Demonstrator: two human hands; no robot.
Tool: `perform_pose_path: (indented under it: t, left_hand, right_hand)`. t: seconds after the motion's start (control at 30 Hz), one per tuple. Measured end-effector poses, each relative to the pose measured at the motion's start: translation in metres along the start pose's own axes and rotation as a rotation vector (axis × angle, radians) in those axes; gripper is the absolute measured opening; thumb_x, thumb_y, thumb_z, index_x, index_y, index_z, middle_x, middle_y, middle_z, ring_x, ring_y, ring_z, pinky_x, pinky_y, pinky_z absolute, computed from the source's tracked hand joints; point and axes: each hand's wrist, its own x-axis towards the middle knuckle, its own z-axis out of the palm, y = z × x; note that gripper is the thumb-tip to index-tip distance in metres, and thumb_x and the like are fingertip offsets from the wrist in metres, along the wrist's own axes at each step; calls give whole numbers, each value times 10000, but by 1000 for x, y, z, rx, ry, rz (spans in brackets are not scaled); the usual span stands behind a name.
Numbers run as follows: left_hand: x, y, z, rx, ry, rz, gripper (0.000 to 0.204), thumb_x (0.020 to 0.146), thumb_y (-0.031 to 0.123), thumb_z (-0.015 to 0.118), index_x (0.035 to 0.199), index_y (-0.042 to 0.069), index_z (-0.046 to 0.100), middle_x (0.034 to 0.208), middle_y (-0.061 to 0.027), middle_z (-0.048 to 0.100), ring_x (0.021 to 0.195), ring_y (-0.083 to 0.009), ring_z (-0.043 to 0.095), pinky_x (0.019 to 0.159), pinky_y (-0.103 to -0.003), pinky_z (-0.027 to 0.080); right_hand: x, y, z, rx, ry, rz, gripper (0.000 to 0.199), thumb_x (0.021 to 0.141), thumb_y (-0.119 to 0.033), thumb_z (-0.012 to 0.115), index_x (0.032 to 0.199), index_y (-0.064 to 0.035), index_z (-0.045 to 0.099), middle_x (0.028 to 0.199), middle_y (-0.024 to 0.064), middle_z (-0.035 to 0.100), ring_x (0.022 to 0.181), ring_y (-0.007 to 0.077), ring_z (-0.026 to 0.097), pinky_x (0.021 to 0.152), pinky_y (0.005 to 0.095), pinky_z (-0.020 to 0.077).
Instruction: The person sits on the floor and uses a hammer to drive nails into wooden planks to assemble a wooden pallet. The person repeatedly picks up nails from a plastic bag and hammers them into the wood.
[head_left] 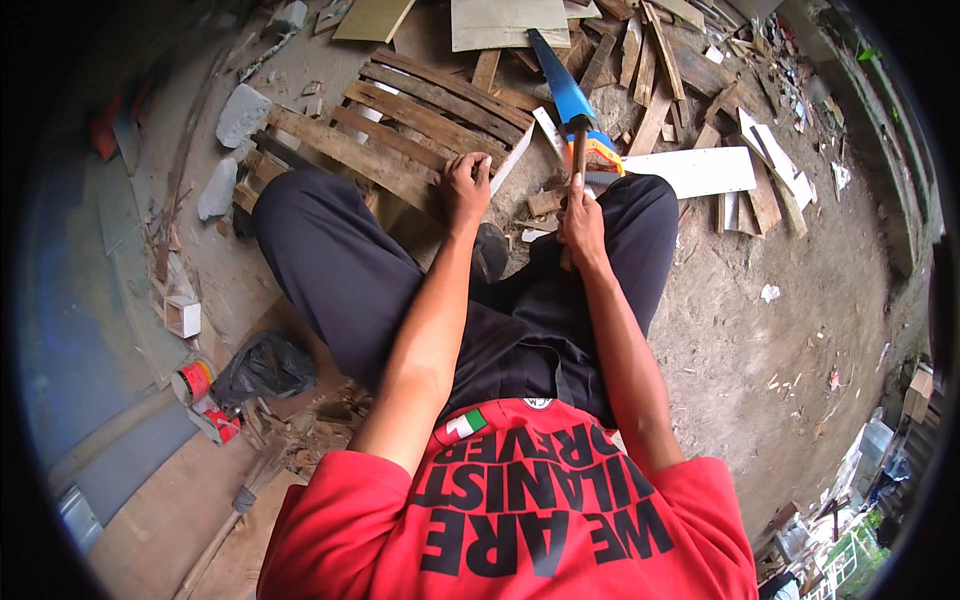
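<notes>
A slatted wooden pallet [420, 115] lies in front of my knees, with a pale board along its right side. At its near right corner, my left hand [467, 187] rests against the wood with fingers curled together. Whatever those fingers pinch, if anything, is hidden. My right hand [582, 222] is closed around the wooden handle of a hammer [579, 150], held over my right knee with its dark head pointing away from me. Just beyond the hammer lies a handsaw [562, 80] with a blue blade and an orange handle.
Scrap planks [655, 60] are heaped at the far right, near a long white board [690, 172]. Concrete chunks [242, 115] sit left of the pallet. A black plastic bag [265, 368] and a red can [191, 381] stand at the left. A wall runs along the right.
</notes>
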Motion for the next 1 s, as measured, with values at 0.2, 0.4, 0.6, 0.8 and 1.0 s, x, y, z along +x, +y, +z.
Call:
perform_pose_path:
  t: [0.2,0.4,0.6,0.8,1.0]
  left_hand:
    - [-2,-8,-2,-12,-13,35,210,959,316,608,1002,129,692,1021,-49,706,1044,-300,604,917,-461,407]
    - [-4,-10,-2,-19,10,57,214,951,317,620,991,127,711,1009,-49,704,1018,-297,616,891,-440,434]
    - [-1,-12,0,-71,9,86,206,943,276,634,966,90,718,971,-73,703,972,-309,621,871,-429,458]
    - [-3,-19,5,-94,23,90,186,928,305,645,933,133,717,961,-37,690,989,-286,608,885,-462,405]
    - [-6,-8,0,-30,19,99,189,898,322,688,937,140,718,973,-27,678,985,-272,612,873,-442,403]
  right_hand:
    - [4,9,4,-113,-37,-16,599,1009,-621,426,803,-62,492,613,-1,450,432,87,425,393,263,372]
    - [3,9,8,-27,-38,8,583,1009,-610,439,816,-63,494,616,-2,444,429,85,408,393,257,353]
    - [4,8,6,-64,-29,19,590,1010,-614,430,808,-63,495,609,-1,452,429,84,419,391,260,357]
    - [0,8,6,-164,-14,8,637,1034,-571,395,742,-23,533,597,33,517,493,140,523,466,336,433]
    - [-12,15,8,-164,-73,-152,525,1046,-542,408,789,-89,474,583,-30,436,423,73,418,383,254,356]
